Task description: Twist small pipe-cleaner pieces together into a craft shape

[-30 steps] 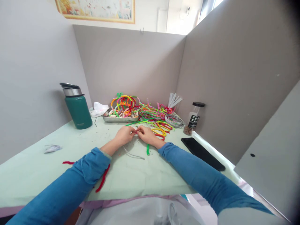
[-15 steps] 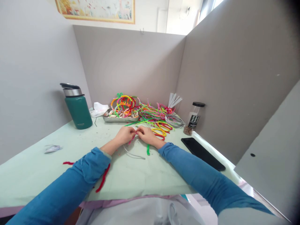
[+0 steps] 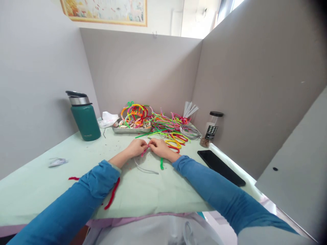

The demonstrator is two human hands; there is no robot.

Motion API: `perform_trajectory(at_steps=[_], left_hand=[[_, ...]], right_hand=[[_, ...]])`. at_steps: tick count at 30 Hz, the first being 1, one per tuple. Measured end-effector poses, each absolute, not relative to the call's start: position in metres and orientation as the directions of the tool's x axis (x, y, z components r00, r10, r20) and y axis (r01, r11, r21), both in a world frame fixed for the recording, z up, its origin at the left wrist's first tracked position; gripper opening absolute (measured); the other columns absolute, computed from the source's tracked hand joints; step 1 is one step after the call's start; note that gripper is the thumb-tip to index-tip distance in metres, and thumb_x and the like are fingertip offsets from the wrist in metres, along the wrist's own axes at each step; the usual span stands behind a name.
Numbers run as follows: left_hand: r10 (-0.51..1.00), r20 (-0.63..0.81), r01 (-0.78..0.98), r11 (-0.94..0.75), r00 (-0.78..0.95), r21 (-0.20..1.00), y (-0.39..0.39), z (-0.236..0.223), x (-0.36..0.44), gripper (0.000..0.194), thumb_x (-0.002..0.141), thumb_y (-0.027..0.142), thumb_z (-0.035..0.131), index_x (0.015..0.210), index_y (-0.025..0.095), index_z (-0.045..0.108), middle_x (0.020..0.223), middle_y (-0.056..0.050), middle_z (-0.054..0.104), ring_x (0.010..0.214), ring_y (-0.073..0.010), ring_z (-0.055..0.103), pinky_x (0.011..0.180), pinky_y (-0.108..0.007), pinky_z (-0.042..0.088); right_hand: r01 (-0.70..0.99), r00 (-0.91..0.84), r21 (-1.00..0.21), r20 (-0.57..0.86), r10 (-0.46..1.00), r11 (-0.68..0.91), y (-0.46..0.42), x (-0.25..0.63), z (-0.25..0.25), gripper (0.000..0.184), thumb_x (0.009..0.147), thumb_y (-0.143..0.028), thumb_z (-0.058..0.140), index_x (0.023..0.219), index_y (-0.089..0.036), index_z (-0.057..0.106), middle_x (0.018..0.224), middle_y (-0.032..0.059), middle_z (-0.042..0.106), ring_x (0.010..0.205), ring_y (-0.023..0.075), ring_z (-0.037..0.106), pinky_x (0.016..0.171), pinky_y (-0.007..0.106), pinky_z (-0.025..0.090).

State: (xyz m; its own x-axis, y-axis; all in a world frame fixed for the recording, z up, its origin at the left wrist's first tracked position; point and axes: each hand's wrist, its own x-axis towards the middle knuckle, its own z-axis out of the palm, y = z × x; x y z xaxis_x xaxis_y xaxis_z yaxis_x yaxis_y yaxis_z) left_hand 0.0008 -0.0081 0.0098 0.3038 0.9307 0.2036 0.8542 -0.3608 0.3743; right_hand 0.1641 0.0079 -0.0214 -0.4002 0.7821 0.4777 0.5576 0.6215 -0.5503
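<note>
Over the middle of the table, my left hand [image 3: 137, 147] pinches a pink pipe cleaner [image 3: 143, 152], whose short end hangs below the fingers. My right hand [image 3: 160, 147] meets it fingertip to fingertip, also closed on the pink pipe cleaner; the part between the fingers is mostly hidden. Below the hands a thin grey wire [image 3: 146, 169] lies bent on the cloth. A short green pipe cleaner [image 3: 161, 163] lies just under my right wrist. A red pipe cleaner [image 3: 112, 194] lies beside my left sleeve.
At the back stand a metal tray [image 3: 131, 130] of small pieces, a heap of coloured pipe cleaners [image 3: 168, 122] and a wire coil [image 3: 190, 132]. A green bottle [image 3: 85, 120] is left; a clear jar [image 3: 210, 131] and black phone [image 3: 221, 167] are right. Grey partitions [image 3: 143, 68] enclose the table.
Both hands stay in the same place, with only a slight shift of the fingers. The pink end below my left fingers has moved a little.
</note>
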Motion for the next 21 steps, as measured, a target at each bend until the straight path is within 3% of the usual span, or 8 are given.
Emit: perform_trajectory(at_steps=[21], left_hand=[[0.926, 0.210, 0.867, -0.368, 0.312, 0.334, -0.0039, 0.0058, -0.0005, 0.029, 0.078, 0.034, 0.047, 0.070, 0.016, 0.069, 0.066, -0.002, 0.067, 0.062, -0.0134, 0.054, 0.057, -0.023, 0.036]], right_hand=[[0.569, -0.411, -0.536, 0.472, 0.780, 0.624, 0.0074, 0.1642, -0.0197, 0.014, 0.081, -0.016, 0.050, 0.079, -0.017, 0.064, 0.071, 0.0009, 0.064, 0.065, 0.0122, 0.052, 0.060, 0.023, 0.033]])
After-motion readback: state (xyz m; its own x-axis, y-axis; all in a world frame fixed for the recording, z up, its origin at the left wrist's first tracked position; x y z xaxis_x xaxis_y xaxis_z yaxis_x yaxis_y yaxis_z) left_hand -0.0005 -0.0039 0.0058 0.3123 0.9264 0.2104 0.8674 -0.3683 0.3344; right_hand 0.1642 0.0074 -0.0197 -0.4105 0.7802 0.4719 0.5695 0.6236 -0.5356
